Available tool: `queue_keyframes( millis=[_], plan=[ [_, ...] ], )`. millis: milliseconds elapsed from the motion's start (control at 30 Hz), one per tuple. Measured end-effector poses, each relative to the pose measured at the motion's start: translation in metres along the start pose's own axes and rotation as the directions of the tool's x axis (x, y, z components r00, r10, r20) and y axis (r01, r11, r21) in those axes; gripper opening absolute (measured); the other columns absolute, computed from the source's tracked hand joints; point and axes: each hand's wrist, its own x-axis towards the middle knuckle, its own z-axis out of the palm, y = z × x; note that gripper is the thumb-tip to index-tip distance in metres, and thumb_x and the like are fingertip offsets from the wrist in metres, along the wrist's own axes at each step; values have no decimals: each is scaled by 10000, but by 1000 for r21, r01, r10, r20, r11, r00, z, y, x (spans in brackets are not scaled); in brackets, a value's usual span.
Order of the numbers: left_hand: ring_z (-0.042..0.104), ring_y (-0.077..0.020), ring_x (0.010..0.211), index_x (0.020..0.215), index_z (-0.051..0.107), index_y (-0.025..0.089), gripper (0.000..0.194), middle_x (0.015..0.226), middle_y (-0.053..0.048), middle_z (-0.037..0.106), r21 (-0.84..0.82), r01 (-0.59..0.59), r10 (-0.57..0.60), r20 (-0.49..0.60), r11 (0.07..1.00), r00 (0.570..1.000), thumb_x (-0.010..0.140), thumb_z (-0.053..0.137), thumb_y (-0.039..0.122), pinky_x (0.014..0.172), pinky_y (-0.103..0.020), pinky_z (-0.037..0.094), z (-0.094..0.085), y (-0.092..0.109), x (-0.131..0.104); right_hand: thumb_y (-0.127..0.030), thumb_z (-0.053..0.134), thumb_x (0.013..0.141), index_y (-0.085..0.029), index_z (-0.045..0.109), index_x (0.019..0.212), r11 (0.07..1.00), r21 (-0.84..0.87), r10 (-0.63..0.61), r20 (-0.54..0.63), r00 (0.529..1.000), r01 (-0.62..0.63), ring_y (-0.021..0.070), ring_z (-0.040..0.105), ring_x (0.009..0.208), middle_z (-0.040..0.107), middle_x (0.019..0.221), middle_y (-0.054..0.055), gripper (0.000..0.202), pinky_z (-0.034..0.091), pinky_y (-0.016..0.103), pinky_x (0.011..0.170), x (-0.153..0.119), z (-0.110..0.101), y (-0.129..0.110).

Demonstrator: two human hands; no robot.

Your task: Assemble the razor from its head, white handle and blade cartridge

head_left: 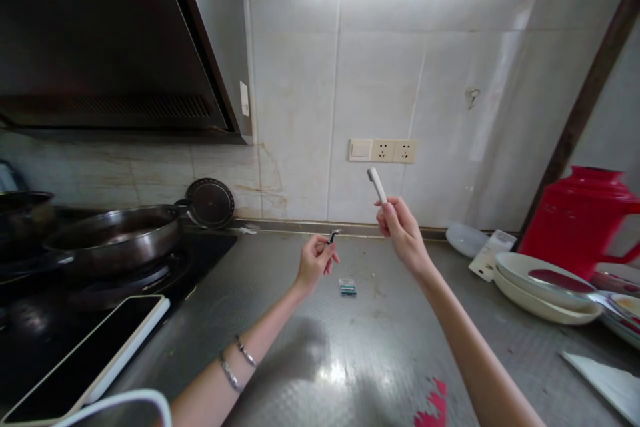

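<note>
Holds a toothbrush [379,188] in the right grip [403,230], pinches a dark piece [331,237] in the left grip [316,260], near a small packet [347,287].

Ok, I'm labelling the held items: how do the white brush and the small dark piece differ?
Colour: the brush is white with grey bristles; the dark piece looks black with paler parts.
Length: more of the brush shows; only a short bit of the dark piece does.
Pose: the brush's head sits higher and faces left in view; the dark piece's tip is lower and bends right.
Shared: both are held, by right grip and left grip respectively.
</note>
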Motion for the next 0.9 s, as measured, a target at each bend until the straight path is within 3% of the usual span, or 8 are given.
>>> queue_keyframes(
  millis=[167,267,367,500,633,767,900],
  plan=[
    [389,-39,369,828,484,139,290,570,29,556,31,-14,16,-43,999,999,763,551,414,359,-170,291,-2,2,3,-461,485,802,-165,608,740,943,-333,65,175,982,-3,83,317,514,373,546,-42,326,237,216,487,10,-30,17],
    [344,-31,381,801,502,140,290,540,53,483,22,14,-13,-62,1000,998,764,545,424,356,-161,253,-3,-1,4,-465,496,784,-143,641,689,914,-404,178,323,930,-34,78,314,499,373,514,-39,366,212,219,480,10,-41,19],
    [272,-23,363,779,495,147,296,490,79,399,-1,54,-54,-62,999,997,767,534,440,346,-156,193,-3,-6,2,-487,495,771,-125,636,611,900,-432,259,416,872,-61,75,318,482,368,486,-34,420,198,220,468,8,-39,20],
    [232,-24,353,764,481,154,310,460,90,357,-36,85,-86,-27,996,996,765,529,460,346,-157,178,1,-11,-3,-502,523,746,-120,606,559,880,-473,291,464,837,-44,73,325,469,384,468,-33,434,204,217,453,7,-30,27],
    [219,-23,351,755,461,161,320,452,94,340,-87,111,-113,-19,990,993,751,545,469,345,-154,170,5,-13,-7,-524,526,736,-115,629,583,854,-518,340,490,803,-45,79,356,470,400,461,-31,449,238,213,453,10,-38,36],
    [213,-22,354,752,452,163,322,457,94,339,-121,109,-112,-20,987,993,750,550,470,343,-152,158,6,-13,-8,-525,520,740,-117,632,594,838,-543,360,477,802,-53,78,352,468,394,462,-33,448,236,212,446,11,-48,33],
    [215,-22,352,743,449,163,327,446,96,327,-117,110,-111,-3,987,994,750,550,473,341,-149,161,8,-12,-9,-517,514,750,-123,611,579,860,-510,320,509,799,-20,76,345,475,393,477,-32,441,234,211,445,10,-40,26]
  ],
)
